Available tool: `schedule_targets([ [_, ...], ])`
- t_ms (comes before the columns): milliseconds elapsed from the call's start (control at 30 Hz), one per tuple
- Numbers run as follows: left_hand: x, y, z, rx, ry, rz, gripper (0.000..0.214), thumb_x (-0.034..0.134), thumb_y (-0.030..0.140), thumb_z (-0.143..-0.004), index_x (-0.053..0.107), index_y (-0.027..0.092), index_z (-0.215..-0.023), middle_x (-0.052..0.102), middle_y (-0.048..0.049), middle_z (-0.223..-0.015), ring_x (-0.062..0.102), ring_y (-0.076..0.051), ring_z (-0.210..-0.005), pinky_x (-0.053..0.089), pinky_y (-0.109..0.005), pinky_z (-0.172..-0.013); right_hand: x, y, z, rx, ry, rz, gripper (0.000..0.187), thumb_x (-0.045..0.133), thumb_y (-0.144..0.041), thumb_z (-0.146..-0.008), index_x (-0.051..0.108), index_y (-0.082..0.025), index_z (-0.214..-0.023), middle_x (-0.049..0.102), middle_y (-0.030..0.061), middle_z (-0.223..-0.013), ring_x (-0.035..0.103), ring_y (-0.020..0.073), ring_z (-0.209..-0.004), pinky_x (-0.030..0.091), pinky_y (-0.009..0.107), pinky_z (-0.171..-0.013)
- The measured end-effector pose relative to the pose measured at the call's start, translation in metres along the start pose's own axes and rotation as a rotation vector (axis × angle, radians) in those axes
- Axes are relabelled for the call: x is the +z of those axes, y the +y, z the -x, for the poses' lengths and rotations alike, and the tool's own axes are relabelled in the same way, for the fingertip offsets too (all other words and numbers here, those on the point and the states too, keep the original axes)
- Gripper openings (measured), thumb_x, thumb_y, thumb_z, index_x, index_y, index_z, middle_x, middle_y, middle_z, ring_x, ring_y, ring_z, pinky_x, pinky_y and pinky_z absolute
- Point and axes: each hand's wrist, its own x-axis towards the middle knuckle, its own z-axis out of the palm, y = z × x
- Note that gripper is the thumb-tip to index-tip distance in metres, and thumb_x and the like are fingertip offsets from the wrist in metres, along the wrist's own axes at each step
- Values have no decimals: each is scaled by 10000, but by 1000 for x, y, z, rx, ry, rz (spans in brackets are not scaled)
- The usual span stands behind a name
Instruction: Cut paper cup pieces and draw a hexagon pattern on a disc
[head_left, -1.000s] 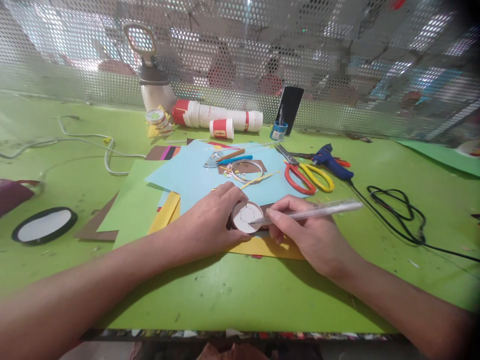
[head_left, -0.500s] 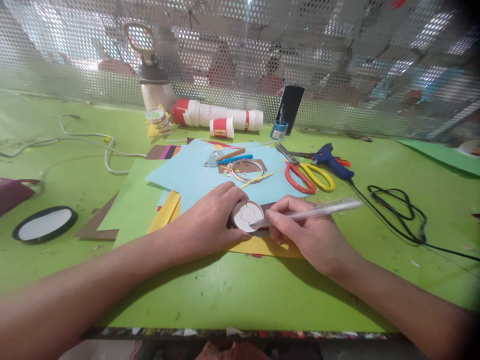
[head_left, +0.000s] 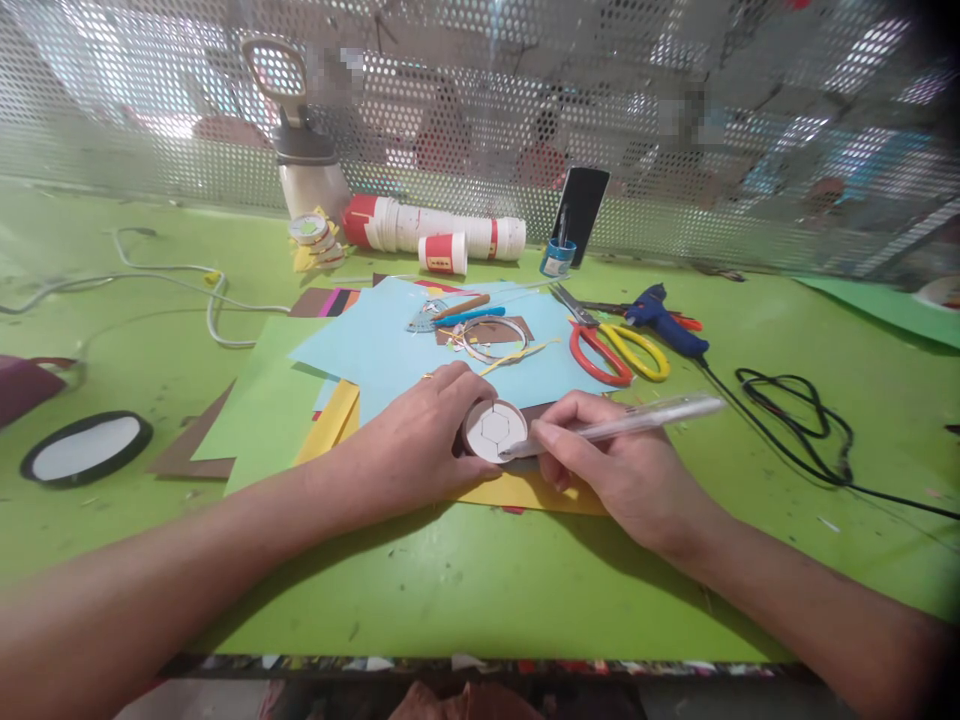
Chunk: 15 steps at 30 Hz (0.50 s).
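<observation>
A small white paper disc (head_left: pixel 493 429) with a hexagon drawn on it lies on brown and yellow card (head_left: pixel 525 492) in the middle of the green table. My left hand (head_left: pixel 420 432) curls round the disc's left edge, thumb and fingers pinning it down. My right hand (head_left: pixel 607 462) pinches a clear pen (head_left: pixel 645 417) whose tip touches the disc's lower right edge. A light blue sheet (head_left: pixel 390 345) lies just behind both hands.
Red-and-yellow scissors (head_left: pixel 619 350), a blue glue gun (head_left: pixel 664 318) with a black cord (head_left: pixel 795 420), a roll of paper cups (head_left: pixel 435 230), a bottle (head_left: pixel 307 170), a phone (head_left: pixel 581 215) and an oval black-rimmed mirror (head_left: pixel 86 448) lie around. A perforated metal screen (head_left: pixel 675 150) closes the back.
The pen tip has crept slightly along the disc's lower right edge. Both hands stay almost where they were.
</observation>
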Motion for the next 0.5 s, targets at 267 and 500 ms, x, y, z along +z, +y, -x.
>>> schedule_targets([
  [267, 0, 0, 0, 16, 6, 10, 248, 644, 296, -796, 536, 190, -993, 534, -30, -957, 540, -191, -856, 442, -319, -721, 1, 1, -1, -28, 14, -23, 199, 565, -323, -914, 563, -197, -760, 601, -42, -615, 549, 85, -564, 461, 208, -578],
  [500, 0, -1, 0, 10, -6, -16, 274, 653, 284, -780, 531, 187, -1005, 539, -30, -965, 536, -191, -845, 440, -323, -714, 0, 2, 1, -7, -4, -8, 187, 566, -322, -909, 577, -194, -773, 590, -45, -592, 532, 83, -541, 441, 204, -546],
])
